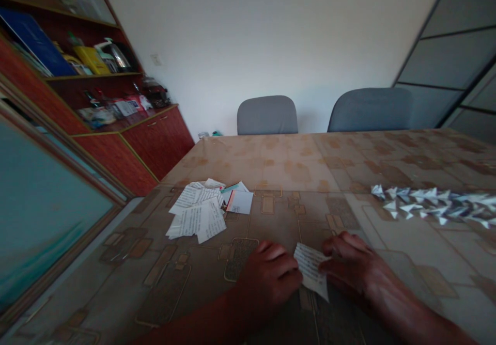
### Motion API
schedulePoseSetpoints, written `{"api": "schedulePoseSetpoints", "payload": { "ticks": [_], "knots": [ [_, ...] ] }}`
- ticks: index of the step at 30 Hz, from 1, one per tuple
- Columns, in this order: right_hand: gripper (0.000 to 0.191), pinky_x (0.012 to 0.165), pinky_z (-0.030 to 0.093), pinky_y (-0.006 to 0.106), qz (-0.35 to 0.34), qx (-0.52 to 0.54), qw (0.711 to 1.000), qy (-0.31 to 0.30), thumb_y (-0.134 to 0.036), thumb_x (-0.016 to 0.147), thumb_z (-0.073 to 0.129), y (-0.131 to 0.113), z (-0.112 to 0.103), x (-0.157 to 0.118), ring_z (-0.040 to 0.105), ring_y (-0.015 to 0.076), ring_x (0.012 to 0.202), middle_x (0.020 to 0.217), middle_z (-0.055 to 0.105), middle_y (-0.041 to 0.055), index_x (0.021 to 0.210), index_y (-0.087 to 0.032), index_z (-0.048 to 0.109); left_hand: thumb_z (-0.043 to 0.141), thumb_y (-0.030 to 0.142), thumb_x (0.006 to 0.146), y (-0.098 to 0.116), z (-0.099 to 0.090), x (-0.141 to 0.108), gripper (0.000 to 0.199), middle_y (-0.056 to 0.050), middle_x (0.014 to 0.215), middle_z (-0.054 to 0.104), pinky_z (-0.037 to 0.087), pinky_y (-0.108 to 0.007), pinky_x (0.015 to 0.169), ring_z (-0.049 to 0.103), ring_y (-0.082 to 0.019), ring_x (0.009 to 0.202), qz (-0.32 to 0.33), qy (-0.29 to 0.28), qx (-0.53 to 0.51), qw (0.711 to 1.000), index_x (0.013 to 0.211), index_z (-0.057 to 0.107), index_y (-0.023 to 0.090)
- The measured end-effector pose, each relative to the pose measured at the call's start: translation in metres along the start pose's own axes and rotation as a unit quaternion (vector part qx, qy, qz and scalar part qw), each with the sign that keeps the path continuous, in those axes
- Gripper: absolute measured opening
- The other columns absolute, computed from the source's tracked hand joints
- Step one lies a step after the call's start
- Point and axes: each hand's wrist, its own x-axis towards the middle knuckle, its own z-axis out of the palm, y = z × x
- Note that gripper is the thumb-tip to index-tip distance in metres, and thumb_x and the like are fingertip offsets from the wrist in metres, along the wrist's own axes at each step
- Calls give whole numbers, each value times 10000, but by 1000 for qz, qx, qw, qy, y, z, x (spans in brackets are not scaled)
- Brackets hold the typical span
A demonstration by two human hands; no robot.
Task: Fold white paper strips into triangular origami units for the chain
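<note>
A small piece of printed paper (pixel 311 268) is between my two hands, just above or on the table near its front edge. My left hand (pixel 269 275) has its fingers curled at the paper's left side. With thumb and fingers pinched, my right hand (pixel 351 262) grips the paper's right edge. Beyond my left hand lies a loose pile of cut printed paper pieces (pixel 199 213), with a whiter card-like piece (pixel 241 202) at its right side. Several folded paper pieces (pixel 430 200) stand in rows at the right.
The table (pixel 271 159) has a patterned cover. Two grey chairs, one (pixel 267 115) near the middle and one (pixel 370 110) to the right, stand at its far edge. A wooden cabinet (pixel 155 141) with loaded shelves is at the left, beside a glazed panel (pixel 46 205).
</note>
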Motion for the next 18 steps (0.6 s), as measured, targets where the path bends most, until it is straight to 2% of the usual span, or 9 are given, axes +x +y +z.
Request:
{"api": "schedulePoseSetpoints", "payload": {
  "ticks": [2, 6, 10, 14, 18],
  "knots": [
    [185, 690, 444, 349, -26, -30, 998, -45, -118, 834, 605, 1, -2, 0, 583, 213, 782, 837, 649, 28, 700, -229, 667, 589, 199, 912, 1, 0, 1, 137, 0, 779, 638, 293, -329, 681, 502, -160, 743, -27, -6, 7, 1000, 777, 594, 175],
    [142, 766, 442, 370, -19, -9, 995, -98, -114, 875, 585, 3, -5, -1, 584, 210, 808, 818, 635, 33, 808, -211, 664, 646, 206, 860, 4, -2, 2, 100, -4, 787, 609, 307, -324, 694, 486, -171, 758, -81, -30, -16, 996, 774, 602, 180],
    [139, 744, 445, 346, 7, 37, 995, -93, -203, 920, 573, 8, -2, -2, 580, 195, 781, 805, 628, 35, 803, -199, 648, 691, 307, 836, 4, -3, 4, 153, -6, 831, 606, 331, -320, 721, 502, -180, 803, -120, -28, -76, 989, 793, 613, 183],
    [191, 685, 438, 318, 39, 62, 995, -74, -223, 930, 552, 11, 3, 1, 569, 191, 748, 756, 606, 29, 755, -193, 622, 692, 194, 818, 4, -1, 6, 69, -4, 868, 601, 356, -319, 761, 528, -174, 837, -175, -17, -132, 976, 799, 627, 183],
    [229, 657, 422, 320, 63, 41, 996, -50, -234, 923, 546, 12, 9, 4, 563, 192, 704, 705, 593, 25, 706, -193, 603, 700, 119, 760, 4, 4, 8, 99, 1, 875, 597, 369, -323, 776, 539, -173, 847, -225, -2, -154, 962, 753, 618, 175]
  ]
}}
